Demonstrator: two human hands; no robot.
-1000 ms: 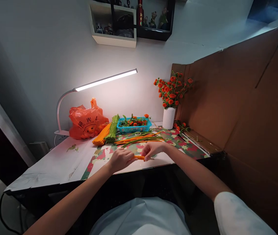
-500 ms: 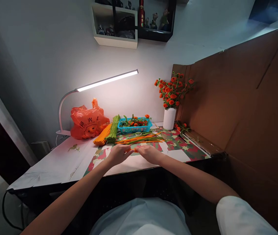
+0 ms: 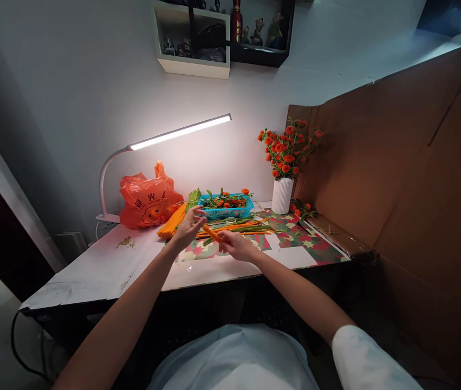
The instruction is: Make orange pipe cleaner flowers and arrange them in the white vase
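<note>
In my right hand (image 3: pixel 236 245) is a short, thick orange piece of chenille stem (image 3: pixel 213 234), pinched at its lower end and slanting up to the left. My left hand (image 3: pixel 188 226) is raised just left of it, fingers spread and holding nothing that I can see. Behind that hand stand a bundle of orange chenille stems (image 3: pixel 170 223) and a bundle of green chenille stems (image 3: pixel 193 198), the green one partly hidden. Loose orange and green stems (image 3: pixel 250 229) lie across the table beyond my hands, beside a small roll of tape (image 3: pixel 231 220).
A blue basket (image 3: pixel 230 213) holds orange flowers with green stems. A white ribbed vase (image 3: pixel 281 196) of similar flowers stands at the back right, by a cardboard wall (image 3: pixel 409 179). At left are a red plastic bag (image 3: pixel 149 203) and a lit desk lamp (image 3: pixel 179 131).
My hands were together over the front of the table. The left has come away, moving up and left with its fingers opened, while the right keeps the orange piece, which now shows clearly.
</note>
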